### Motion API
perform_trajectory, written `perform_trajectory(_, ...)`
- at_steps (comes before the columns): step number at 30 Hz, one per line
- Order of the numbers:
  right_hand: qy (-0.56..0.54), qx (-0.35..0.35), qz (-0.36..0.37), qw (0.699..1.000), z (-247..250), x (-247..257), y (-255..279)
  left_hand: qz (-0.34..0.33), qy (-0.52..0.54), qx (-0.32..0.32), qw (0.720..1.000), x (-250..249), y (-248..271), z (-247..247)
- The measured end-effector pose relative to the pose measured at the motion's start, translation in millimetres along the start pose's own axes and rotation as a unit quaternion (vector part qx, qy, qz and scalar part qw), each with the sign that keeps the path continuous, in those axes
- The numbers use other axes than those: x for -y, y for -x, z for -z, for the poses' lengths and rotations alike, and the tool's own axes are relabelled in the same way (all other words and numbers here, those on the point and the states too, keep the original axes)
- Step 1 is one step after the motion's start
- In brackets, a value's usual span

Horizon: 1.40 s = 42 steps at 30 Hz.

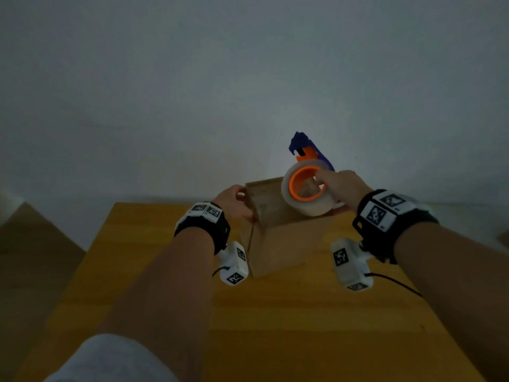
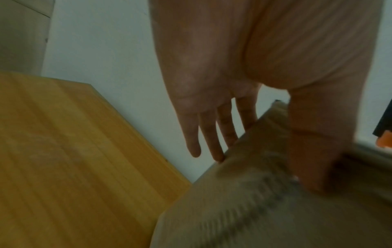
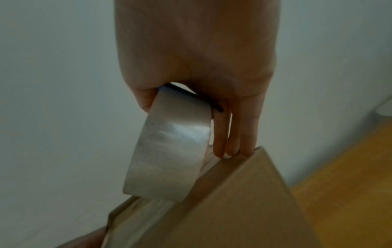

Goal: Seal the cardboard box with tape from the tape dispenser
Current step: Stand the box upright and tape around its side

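Note:
The brown cardboard box (image 1: 278, 244) stands at the far end of the wooden table (image 1: 275, 326). My left hand (image 1: 234, 201) holds its far left top corner, thumb on the top and fingers (image 2: 212, 134) down the outer side. My right hand (image 1: 341, 188) grips the tape dispenser (image 1: 305, 188), whose clear roll on an orange core rests on the box top near the right edge. Its blue head (image 1: 301, 142) points up and away. In the right wrist view the roll (image 3: 169, 147) touches the box (image 3: 244, 209), and a glossy strip of tape (image 3: 152, 209) seems to run down onto it.
A pale wall rises directly behind the table's far edge. A beige piece of furniture (image 1: 27, 244) stands left of the table. Bare wood lies between the box and me. The light is dim.

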State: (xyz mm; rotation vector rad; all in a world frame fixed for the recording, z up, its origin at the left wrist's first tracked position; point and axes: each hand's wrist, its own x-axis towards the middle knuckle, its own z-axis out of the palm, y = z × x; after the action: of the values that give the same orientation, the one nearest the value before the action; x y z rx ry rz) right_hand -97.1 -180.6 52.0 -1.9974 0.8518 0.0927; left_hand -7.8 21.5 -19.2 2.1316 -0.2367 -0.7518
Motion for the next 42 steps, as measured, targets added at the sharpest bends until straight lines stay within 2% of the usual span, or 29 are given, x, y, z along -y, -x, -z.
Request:
perform_trajectory(2, 0.010, -0.013, 0.011, 1.000, 0.1, -0.5, -3.4, 0.008, -0.047, 0.021, 0.999, -1.1, 4.8, 0.2)
perform_trajectory(5, 0.029, -0.029, 0.032, 0.999, -2.6, 0.4, -7.2, 0.049, -0.090, 0.136, 0.985, -1.5, 11.6, -5.1)
perform_trajectory(6, 0.032, -0.029, 0.036, 0.998, -3.8, 1.0, -8.3, 0.054, -0.086, 0.153, 0.983, -2.2, 12.3, -7.3)
perform_trajectory(12, 0.051, -0.019, 0.060, 0.997, -3.2, 6.1, -9.3, 0.035, 0.084, 0.068, 0.994, -30.7, 5.6, -10.6)
perform_trajectory(14, 0.053, -0.029, 0.067, 0.996, 0.3, 7.1, -7.4, 0.022, 0.070, 0.062, 0.995, -41.5, 8.1, -14.5)
perform_trajectory(18, 0.052, -0.061, 0.083, 0.993, 11.8, 6.0, -3.9, 0.013, -0.071, 0.080, 0.994, -50.9, 12.1, -32.9)
perform_trajectory(25, 0.041, -0.117, 0.092, 0.988, 35.4, -3.3, -7.1, 0.011, -0.092, 0.072, 0.993, -64.2, 10.0, -37.6)
perform_trajectory(27, 0.013, -0.103, 0.070, 0.992, 37.5, -8.7, -7.3, 0.003, -0.107, 0.073, 0.992, -67.5, 10.1, -40.3)
perform_trajectory(32, -0.093, -0.002, -0.050, 0.994, 31.7, -24.5, -7.6, 0.006, -0.114, 0.061, 0.992, -63.1, 5.2, -47.4)
perform_trajectory(37, -0.170, 0.025, -0.051, 0.984, 15.8, -25.4, -10.9, -0.004, -0.104, 0.025, 0.994, -47.6, 3.4, -32.0)
perform_trajectory(42, -0.180, 0.062, -0.040, 0.981, -7.3, -15.1, -15.1, 0.013, -0.082, 0.009, 0.997, -31.6, 4.8, -8.9)
